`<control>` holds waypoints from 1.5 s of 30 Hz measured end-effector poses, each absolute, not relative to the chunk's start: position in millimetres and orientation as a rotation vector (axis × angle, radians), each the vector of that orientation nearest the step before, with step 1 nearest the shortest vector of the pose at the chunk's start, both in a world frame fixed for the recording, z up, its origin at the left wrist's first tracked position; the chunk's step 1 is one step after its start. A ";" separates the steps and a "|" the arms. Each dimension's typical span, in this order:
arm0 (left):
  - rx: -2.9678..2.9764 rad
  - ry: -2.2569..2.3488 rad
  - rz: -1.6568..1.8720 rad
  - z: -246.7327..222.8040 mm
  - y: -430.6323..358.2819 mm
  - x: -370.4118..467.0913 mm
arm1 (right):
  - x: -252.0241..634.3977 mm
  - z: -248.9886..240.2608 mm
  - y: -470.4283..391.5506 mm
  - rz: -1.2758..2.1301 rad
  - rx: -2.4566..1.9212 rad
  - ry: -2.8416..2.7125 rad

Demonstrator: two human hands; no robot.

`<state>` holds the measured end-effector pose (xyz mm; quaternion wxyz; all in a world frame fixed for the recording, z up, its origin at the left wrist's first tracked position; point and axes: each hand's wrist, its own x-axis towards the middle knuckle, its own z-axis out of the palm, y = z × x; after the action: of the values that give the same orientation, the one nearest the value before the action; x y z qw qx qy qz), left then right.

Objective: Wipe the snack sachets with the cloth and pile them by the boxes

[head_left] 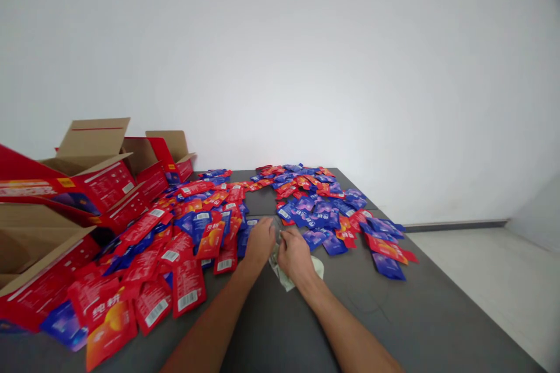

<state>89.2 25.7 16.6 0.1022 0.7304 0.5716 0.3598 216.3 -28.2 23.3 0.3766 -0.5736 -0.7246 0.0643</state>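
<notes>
My left hand [261, 240] and my right hand [296, 256] are close together over the middle of the dark table [271, 326]. Both have curled fingers, pinched around something small, greyish and clear between them that I cannot make out. Beneath and beside my right hand lies a pale green crumpled cloth or wrapper [318, 267], partly hidden by that hand. Red sachets [189, 287] and blue sachets are heaped to the left of my left hand. Another mixed pile of blue sachets [324, 218] and red ones lies beyond my right hand.
Open red cardboard boxes [105, 185] with brown flaps stand along the left side. A nearer open box [48, 268] is cut off by the left edge. A few sachets [388, 265] lie near the table's right edge. A white wall [306, 58] rises behind the table.
</notes>
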 end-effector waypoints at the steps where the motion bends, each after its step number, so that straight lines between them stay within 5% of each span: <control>1: 2.118 1.681 1.030 19.8 33.5 96.6 | 218.0 22.8 -26.8 0.163 -1.458 -1.844; 15: 1.496 1.645 1.131 16.4 101.4 135.8 | 225.5 17.4 -22.5 0.174 -1.436 -1.765; 31: 0.892 0.791 1.200 36.2 -10.7 68.5 | 221.3 27.5 -24.8 0.170 -1.044 -1.769; 45: 1.014 0.892 1.510 10.7 -13.0 80.5 | 212.0 15.7 -24.0 0.125 -0.956 -1.938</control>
<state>80.5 -13.0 10.7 0.5294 0.4248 0.3735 0.6323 212.0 -24.0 15.7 0.4693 -0.3898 -0.7907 0.0512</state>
